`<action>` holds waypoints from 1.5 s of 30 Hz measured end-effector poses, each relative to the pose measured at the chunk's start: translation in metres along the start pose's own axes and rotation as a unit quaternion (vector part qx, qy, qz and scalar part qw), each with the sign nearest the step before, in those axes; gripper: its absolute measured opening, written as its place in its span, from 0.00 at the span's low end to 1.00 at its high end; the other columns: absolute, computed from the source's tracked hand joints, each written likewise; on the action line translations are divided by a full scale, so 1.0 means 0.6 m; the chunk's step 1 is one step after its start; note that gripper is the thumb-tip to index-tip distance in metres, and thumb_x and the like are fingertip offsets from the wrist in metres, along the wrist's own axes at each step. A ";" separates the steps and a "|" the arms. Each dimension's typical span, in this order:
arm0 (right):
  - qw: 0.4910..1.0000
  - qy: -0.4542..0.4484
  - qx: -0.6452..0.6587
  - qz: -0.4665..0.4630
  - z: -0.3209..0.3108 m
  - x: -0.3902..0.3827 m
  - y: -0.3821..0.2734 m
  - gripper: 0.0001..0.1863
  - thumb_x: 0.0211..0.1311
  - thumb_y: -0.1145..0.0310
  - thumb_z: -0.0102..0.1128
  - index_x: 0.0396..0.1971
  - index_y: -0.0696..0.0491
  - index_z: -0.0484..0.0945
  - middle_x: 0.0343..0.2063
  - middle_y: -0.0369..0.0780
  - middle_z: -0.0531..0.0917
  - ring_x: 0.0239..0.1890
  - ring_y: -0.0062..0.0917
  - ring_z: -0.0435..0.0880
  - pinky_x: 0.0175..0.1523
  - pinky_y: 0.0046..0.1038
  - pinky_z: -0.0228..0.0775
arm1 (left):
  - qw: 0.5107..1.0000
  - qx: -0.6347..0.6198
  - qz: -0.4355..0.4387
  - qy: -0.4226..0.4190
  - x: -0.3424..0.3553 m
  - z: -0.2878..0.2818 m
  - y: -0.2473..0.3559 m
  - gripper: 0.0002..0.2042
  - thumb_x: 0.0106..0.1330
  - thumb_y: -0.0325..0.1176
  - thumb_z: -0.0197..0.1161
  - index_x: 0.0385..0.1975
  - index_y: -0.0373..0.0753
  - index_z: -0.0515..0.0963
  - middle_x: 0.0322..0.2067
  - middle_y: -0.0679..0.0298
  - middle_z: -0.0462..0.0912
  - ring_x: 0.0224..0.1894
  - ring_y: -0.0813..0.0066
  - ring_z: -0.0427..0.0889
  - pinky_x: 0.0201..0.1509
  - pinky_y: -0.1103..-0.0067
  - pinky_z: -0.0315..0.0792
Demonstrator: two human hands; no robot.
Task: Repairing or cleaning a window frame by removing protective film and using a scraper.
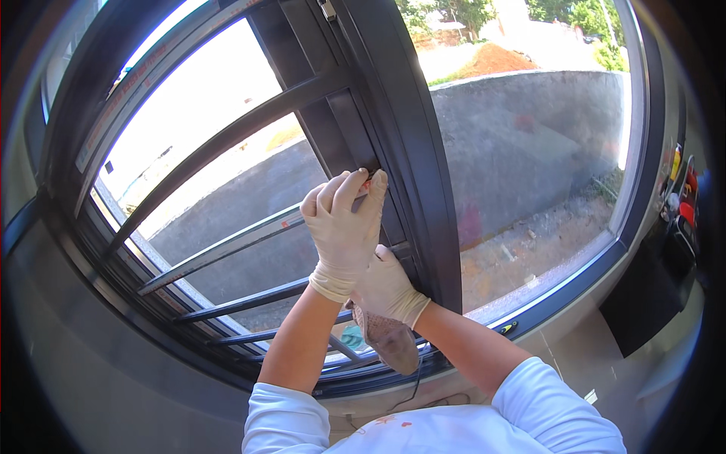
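Both my hands wear thin whitish gloves and are raised to the dark metal window frame (420,189). My left hand (339,227) is the higher one, its fingers bent and its thumb against the upright of a barred sash (215,163). Between thumb and fingertips shows a small dark and reddish bit, too hidden to name. Just below and partly behind the left wrist, my right hand (389,291) is closed beside the same upright. A brown, textured cloth (387,340) hangs beneath it, seemingly from its grip; most of the right fingers are hidden.
To the right is a large pane, with a grey wall (529,151) outside. A small yellow and black object (509,328) lies on the sill. Red and yellow items (684,208) sit above a black panel (650,291) at far right. A thin cable (414,386) hangs below.
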State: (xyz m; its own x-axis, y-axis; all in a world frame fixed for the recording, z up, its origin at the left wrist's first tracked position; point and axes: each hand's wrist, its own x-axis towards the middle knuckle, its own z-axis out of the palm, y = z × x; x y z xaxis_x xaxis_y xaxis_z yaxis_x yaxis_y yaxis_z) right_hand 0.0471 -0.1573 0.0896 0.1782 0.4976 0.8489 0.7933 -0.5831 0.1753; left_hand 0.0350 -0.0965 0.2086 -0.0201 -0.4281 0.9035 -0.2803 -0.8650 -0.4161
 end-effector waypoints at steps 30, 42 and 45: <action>0.999 -0.025 -0.033 0.018 -0.045 0.008 -0.009 0.16 0.59 0.60 0.55 0.47 0.45 0.72 0.35 0.33 0.74 0.42 0.23 0.72 0.51 0.31 0.58 | 0.970 0.117 0.208 -0.055 0.067 -0.003 -0.024 0.07 0.42 0.30 0.61 0.19 0.45 0.69 0.22 0.67 0.62 0.24 0.74 0.64 0.28 0.77 0.61; 0.999 0.025 -0.032 0.013 -0.028 0.006 -0.008 0.12 0.60 0.62 0.53 0.44 0.45 0.73 0.34 0.34 0.72 0.41 0.25 0.71 0.50 0.30 0.59 | 0.996 -0.049 0.034 -0.064 0.047 -0.030 -0.027 0.18 0.49 0.35 0.73 0.42 0.44 0.83 0.35 0.70 0.77 0.34 0.67 0.73 0.39 0.71 0.66; 0.999 0.025 -0.041 0.006 -0.029 0.005 -0.005 0.11 0.59 0.63 0.52 0.42 0.46 0.74 0.35 0.34 0.72 0.41 0.24 0.71 0.50 0.30 0.59 | 0.984 -0.110 0.034 -0.138 0.044 -0.022 -0.030 0.14 0.49 0.32 0.73 0.37 0.42 0.84 0.33 0.69 0.78 0.31 0.70 0.72 0.33 0.73 0.66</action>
State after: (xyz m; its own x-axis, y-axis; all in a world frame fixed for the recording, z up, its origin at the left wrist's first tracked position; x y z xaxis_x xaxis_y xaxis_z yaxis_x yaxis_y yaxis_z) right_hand 0.0352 -0.1657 0.1003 0.1570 0.4580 0.8750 0.7406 -0.6407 0.2025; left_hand 0.0269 -0.0890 0.2415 0.2069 -0.5641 0.7994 -0.4895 -0.7671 -0.4146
